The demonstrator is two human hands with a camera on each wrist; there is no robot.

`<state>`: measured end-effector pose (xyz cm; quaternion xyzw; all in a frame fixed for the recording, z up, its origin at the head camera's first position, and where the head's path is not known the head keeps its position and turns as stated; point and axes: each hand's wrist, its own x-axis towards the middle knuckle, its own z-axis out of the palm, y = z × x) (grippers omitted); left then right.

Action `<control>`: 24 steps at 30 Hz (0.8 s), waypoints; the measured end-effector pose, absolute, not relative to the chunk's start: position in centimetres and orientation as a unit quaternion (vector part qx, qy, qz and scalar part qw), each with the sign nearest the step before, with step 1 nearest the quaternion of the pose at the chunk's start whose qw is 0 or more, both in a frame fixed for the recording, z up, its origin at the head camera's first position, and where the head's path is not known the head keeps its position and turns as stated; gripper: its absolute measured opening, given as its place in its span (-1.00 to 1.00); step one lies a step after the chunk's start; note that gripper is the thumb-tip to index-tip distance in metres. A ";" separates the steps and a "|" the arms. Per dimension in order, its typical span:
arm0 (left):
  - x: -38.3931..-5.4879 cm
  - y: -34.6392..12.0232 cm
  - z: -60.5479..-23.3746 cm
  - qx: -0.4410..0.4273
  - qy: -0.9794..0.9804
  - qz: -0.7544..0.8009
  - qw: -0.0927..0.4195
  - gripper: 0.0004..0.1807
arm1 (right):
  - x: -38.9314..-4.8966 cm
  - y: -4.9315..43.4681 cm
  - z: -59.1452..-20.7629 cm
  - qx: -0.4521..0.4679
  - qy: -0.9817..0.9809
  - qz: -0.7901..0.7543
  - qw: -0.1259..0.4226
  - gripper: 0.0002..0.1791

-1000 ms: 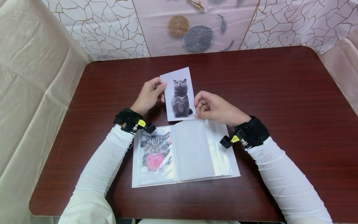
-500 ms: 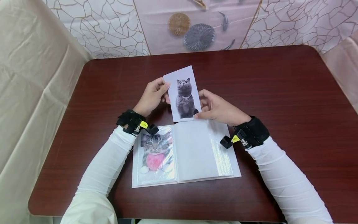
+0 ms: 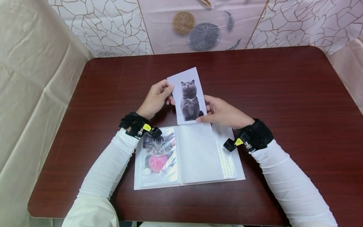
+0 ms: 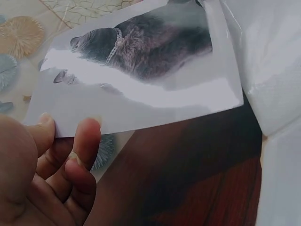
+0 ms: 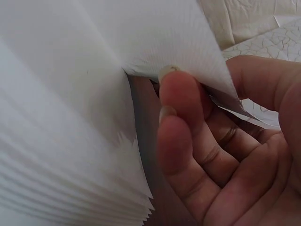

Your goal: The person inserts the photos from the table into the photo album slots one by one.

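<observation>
My left hand (image 3: 156,97) pinches the upper left edge of a white photo print (image 3: 178,110) showing a grey sitting cat. In the left wrist view the thumb lies on the print's face with fingers behind. My right hand (image 3: 228,113) holds the print's lower right corner, thumb in front. Below the print lies an open photo album (image 3: 198,154), the print's bottom edge meeting the top of a blank white page. In the right wrist view, curled right fingers (image 5: 181,99) sit behind a white sheet, close to the album's stacked pages (image 5: 70,155); whether they also grip a page, I cannot tell.
On the album's left page a clear sleeve holds a cat picture with a pink heart (image 3: 158,164). The album lies near the front of a dark red-brown table (image 3: 283,85). Patterned cloth (image 3: 113,28) hangs behind, and pale cloth (image 3: 31,94) hangs at the left.
The print and my left hand have moved right, toward my right hand. My right thumb has come onto the print's lower right corner. The album stays in place.
</observation>
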<state>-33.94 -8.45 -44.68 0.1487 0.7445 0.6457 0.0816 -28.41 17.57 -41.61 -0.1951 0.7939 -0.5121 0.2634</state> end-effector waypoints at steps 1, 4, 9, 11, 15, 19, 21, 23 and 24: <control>-34.0 -8.4 -44.7 0.149 0.743 0.647 0.081 -0.82 | -28.4 17.6 -41.6 -0.196 0.795 -0.511 0.262 -0.28; -34.1 -8.4 -44.6 0.147 0.741 0.651 0.078 -0.82 | -28.4 17.6 -41.6 -0.200 0.792 -0.514 0.262 -0.29; -34.0 -8.2 -44.6 0.139 0.738 0.655 0.077 -0.82 | -28.3 17.7 -41.5 -0.204 0.785 -0.523 0.263 -0.31; -34.0 -8.1 -44.7 0.138 0.739 0.655 0.076 -0.82 | -28.3 17.7 -41.5 -0.204 0.785 -0.523 0.262 -0.32; -34.0 -8.1 -44.8 0.136 0.741 0.653 0.080 -0.82 | -28.3 17.7 -41.5 -0.204 0.784 -0.525 0.261 -0.32; -34.0 -8.2 -44.9 0.134 0.740 0.653 0.088 -0.80 | -28.3 17.7 -41.5 -0.204 0.781 -0.528 0.263 -0.32; -34.0 -8.3 -44.9 0.135 0.738 0.655 0.090 -0.82 | -28.3 17.7 -41.5 -0.204 0.781 -0.528 0.263 -0.32; -33.9 -8.4 -45.0 0.137 0.734 0.659 0.092 -0.88 | -28.2 17.7 -41.5 -0.205 0.781 -0.529 0.263 -0.32; -33.9 -8.4 -45.0 0.139 0.732 0.660 0.092 -0.89 | -28.2 17.6 -41.5 -0.206 0.780 -0.529 0.263 -0.32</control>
